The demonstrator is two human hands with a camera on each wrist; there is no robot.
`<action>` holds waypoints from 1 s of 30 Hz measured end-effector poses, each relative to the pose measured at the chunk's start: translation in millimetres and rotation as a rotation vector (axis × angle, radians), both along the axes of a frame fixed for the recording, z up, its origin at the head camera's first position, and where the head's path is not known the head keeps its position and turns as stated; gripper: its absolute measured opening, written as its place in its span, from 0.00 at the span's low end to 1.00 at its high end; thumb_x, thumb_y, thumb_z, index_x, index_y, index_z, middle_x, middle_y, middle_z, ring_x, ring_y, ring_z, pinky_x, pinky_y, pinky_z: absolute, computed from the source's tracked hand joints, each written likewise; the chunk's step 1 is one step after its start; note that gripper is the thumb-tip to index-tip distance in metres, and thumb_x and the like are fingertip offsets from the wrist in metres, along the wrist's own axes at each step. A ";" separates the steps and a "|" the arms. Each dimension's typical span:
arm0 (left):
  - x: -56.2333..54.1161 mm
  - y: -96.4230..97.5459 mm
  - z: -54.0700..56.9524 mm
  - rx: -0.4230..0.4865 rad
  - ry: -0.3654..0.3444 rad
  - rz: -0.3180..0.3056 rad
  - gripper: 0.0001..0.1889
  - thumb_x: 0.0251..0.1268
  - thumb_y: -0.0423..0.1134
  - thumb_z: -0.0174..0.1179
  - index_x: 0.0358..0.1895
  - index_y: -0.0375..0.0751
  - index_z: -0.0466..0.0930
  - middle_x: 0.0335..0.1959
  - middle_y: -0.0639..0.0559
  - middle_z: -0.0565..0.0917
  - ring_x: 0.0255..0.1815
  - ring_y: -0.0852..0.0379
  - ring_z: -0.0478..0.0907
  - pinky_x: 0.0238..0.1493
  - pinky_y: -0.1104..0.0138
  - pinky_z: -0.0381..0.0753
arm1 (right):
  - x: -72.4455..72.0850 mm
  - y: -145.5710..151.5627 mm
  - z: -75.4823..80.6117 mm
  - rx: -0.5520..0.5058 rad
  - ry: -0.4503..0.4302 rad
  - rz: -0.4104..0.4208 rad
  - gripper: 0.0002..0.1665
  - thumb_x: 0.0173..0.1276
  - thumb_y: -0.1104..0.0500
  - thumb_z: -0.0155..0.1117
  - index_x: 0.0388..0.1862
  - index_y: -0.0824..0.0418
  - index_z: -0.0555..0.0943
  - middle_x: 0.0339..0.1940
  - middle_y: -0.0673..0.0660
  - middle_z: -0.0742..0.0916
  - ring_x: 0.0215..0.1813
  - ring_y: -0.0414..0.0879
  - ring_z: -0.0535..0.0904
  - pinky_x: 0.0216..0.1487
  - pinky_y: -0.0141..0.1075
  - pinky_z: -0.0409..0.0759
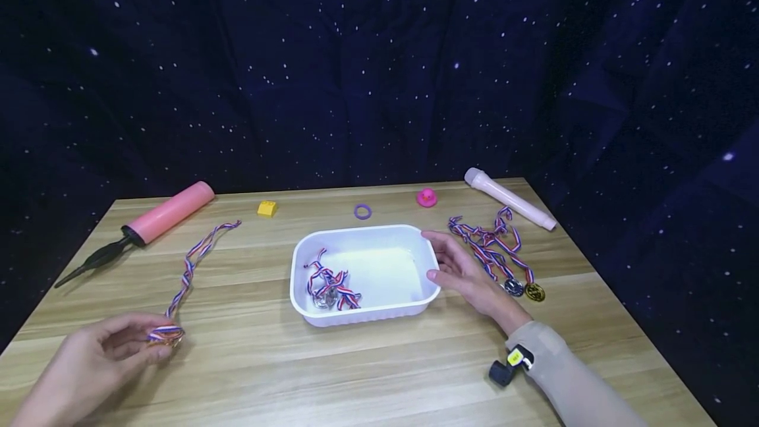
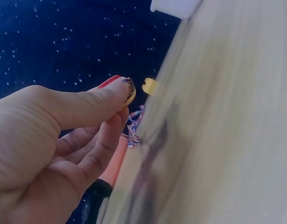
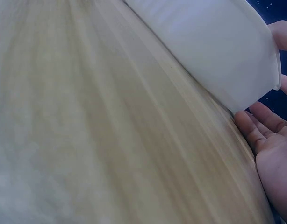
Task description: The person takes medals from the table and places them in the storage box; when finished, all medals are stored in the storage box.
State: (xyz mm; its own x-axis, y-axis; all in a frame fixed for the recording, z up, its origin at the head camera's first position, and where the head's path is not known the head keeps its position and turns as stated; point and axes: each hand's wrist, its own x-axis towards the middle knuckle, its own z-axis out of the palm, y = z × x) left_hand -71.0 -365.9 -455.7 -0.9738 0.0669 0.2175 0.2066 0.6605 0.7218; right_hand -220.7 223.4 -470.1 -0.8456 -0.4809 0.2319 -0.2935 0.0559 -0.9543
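On the left, my left hand (image 1: 103, 358) pinches a gold-coloured medal (image 2: 129, 92) between thumb and fingers. Its red, white and blue ribbon (image 1: 188, 269) trails away along the table. At the middle stands a white plastic tray (image 1: 356, 315), and my right hand (image 1: 465, 275) holds its right end, thumb and forefinger at the rim. The other fingers (image 3: 248, 128) lie against the tray's outer side low down. Silver medals (image 1: 325, 298) with bunched striped ribbons lie in the tray's left part.
Right of the tray lie ribboned medals, including a gold medal (image 1: 535, 292) and a silver medal (image 1: 513, 287). Toward the back are a pink hand pump (image 1: 172, 213), yellow toy block (image 1: 267, 209), purple ring (image 1: 362, 211), pink rubber duck (image 1: 427, 198) and pale toy microphone (image 1: 510, 198).
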 end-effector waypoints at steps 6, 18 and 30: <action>-4.2 5.8 16.2 0.023 0.103 0.057 0.20 0.67 0.25 0.77 0.60 0.34 0.89 0.48 0.65 0.94 0.48 0.77 0.89 0.45 0.81 0.87 | 0.4 0.1 0.2 0.002 -0.003 -0.002 0.44 0.77 0.62 0.70 0.88 0.57 0.65 0.77 0.68 0.77 0.74 0.66 0.76 0.74 0.36 0.81; -17.0 30.3 59.8 0.187 0.182 0.113 0.21 0.64 0.19 0.76 0.61 0.28 0.88 0.47 0.63 0.95 0.46 0.71 0.92 0.45 0.79 0.88 | -0.8 -0.1 -1.4 0.010 0.006 0.005 0.43 0.79 0.62 0.68 0.88 0.56 0.65 0.77 0.68 0.77 0.74 0.66 0.77 0.74 0.36 0.81; -31.1 51.3 117.3 0.305 0.268 0.223 0.23 0.62 0.21 0.79 0.61 0.27 0.88 0.46 0.65 0.95 0.47 0.71 0.92 0.48 0.77 0.88 | 0.8 0.3 -0.2 0.009 -0.005 0.010 0.42 0.80 0.62 0.68 0.88 0.55 0.65 0.76 0.69 0.77 0.74 0.67 0.77 0.72 0.36 0.82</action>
State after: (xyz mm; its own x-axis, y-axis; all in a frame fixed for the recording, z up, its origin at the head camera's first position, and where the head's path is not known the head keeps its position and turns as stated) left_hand -102.1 -314.6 -338.3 -0.8639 -0.2441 0.4405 0.2890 0.4761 0.8306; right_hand -219.9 223.7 -470.3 -0.8416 -0.4915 0.2239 -0.2898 0.0612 -0.9551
